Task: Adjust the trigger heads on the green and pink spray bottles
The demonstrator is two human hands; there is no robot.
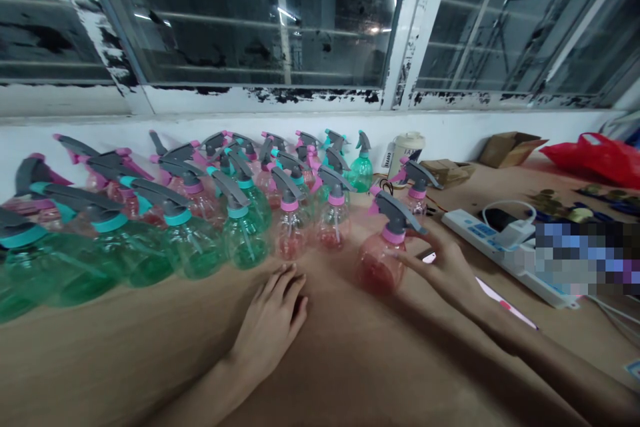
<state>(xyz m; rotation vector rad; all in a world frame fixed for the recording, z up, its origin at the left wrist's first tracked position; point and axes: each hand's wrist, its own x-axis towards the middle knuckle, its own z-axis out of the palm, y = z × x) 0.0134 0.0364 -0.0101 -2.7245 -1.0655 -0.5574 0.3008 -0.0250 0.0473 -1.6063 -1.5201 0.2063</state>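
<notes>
My right hand (445, 267) grips a pink spray bottle (383, 257) with a grey trigger head and pink collar; the bottle stands upright on the brown table (325, 360), a little apart from the others. My left hand (273, 320) rests flat on the table with fingers stretched out, holding nothing, just in front of a row of bottles. Several pink and green spray bottles (240, 227) with grey trigger heads stand packed together from the left edge to the middle, along the white wall.
A white power strip (500, 247) with a plugged charger lies at the right. Behind it are a cardboard box (507, 147), a red plastic bag (595, 157) and a cream-coloured jar (405, 150). A pen-like object (505, 303) lies by my right forearm. Windows run above the wall.
</notes>
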